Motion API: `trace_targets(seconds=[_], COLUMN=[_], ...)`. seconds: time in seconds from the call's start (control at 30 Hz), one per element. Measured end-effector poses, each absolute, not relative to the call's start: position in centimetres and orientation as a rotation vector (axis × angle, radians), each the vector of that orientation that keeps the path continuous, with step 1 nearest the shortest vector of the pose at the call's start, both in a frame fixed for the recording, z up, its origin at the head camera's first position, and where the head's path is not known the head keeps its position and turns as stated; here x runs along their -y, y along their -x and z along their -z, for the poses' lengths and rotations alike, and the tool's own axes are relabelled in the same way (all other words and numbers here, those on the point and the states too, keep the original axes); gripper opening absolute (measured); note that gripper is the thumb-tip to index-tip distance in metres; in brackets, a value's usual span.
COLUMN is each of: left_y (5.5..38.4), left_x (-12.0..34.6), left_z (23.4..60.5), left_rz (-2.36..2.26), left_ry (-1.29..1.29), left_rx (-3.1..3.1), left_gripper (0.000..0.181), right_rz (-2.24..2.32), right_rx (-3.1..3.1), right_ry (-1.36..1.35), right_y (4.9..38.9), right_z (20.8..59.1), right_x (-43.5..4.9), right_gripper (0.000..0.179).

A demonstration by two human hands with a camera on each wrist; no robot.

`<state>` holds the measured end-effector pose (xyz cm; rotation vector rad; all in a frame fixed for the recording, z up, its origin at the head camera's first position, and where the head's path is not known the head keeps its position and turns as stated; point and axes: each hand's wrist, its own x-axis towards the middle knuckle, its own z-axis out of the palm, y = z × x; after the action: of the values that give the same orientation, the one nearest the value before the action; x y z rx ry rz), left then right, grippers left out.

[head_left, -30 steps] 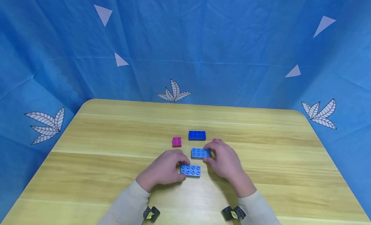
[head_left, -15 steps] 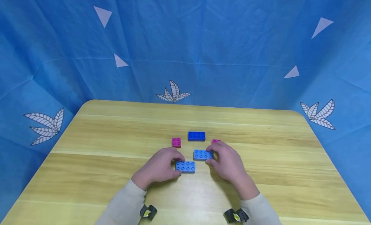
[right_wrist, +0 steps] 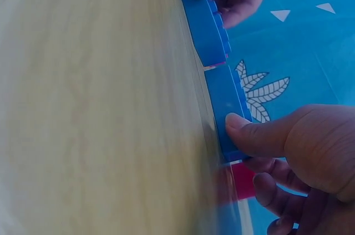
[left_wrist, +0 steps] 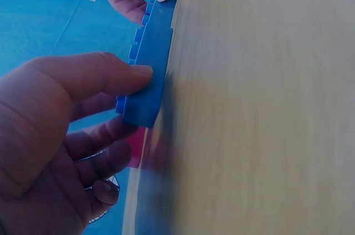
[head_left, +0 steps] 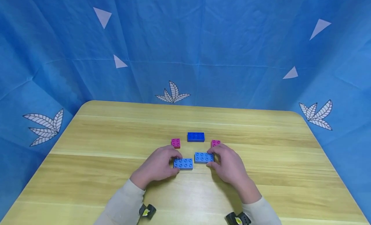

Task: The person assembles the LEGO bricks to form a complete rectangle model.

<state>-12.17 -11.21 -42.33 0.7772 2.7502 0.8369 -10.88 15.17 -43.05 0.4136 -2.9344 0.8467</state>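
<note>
My left hand [head_left: 157, 163] pinches the left end of a light blue building brick [head_left: 183, 164], thumb on its near side and fingers on the far side. With my right hand [head_left: 229, 162] I pinch the right end of a second light blue building brick [head_left: 204, 157]. Both bricks lie studs up, end toward end, with a narrow gap between them; the right one sits slightly farther back. In the right wrist view, my right thumb [right_wrist: 237, 121] presses the near side of its brick. The left wrist view shows my left thumb [left_wrist: 141, 74] likewise.
Behind the hands, a dark blue brick [head_left: 195, 137] lies on the wooden table [head_left: 116, 128]. A small pink brick [head_left: 175, 143] is beyond my left hand, another pink brick [head_left: 215, 143] beyond my right fingers. A blue patterned cloth [head_left: 232, 41] hangs behind the table.
My left hand has moved its light blue brick left and away from me. My right hand has shifted its brick slightly right and nearer, so the two now lie almost in line.
</note>
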Motion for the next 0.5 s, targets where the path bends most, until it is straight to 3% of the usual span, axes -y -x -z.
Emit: trace_targets(seconds=[0.5], left_y=[12.34], left_x=[10.8], left_z=[42.68], left_rz=[-0.791], left_ry=[-0.746], left_rx=[-2.816], left_gripper=[0.036], right_rz=[-0.909], right_rx=[2.939], right_ry=[-0.365], right_y=[10.64], right_z=[43.34], right_x=[-15.44], right_gripper=[0.035])
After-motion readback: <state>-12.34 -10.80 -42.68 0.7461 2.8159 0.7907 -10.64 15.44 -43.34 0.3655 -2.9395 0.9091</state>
